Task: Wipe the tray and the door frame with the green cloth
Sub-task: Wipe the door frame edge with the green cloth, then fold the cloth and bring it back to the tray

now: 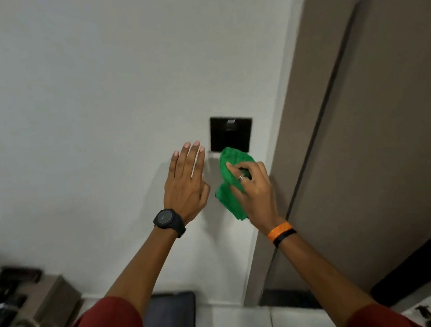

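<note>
My right hand (pixel 254 186) grips the bunched green cloth (pixel 230 180) and holds it against the white wall, just below a black wall panel (pixel 231 134). Flat and open, my left hand (pixel 185 182) rests on the wall to the left of the cloth, fingers together and pointing up. The taupe door frame (pixel 292 118) runs diagonally right of the cloth, a short way from my right hand. A dark flat tray (pixel 170 325) lies low in the view between my forearms.
A taupe door (pixel 390 118) fills the right side beyond the frame. A tan cabinet top (pixel 45 301) with dark objects (pixel 7 294) sits at the lower left. A white surface (pixel 242 325) lies at the bottom centre.
</note>
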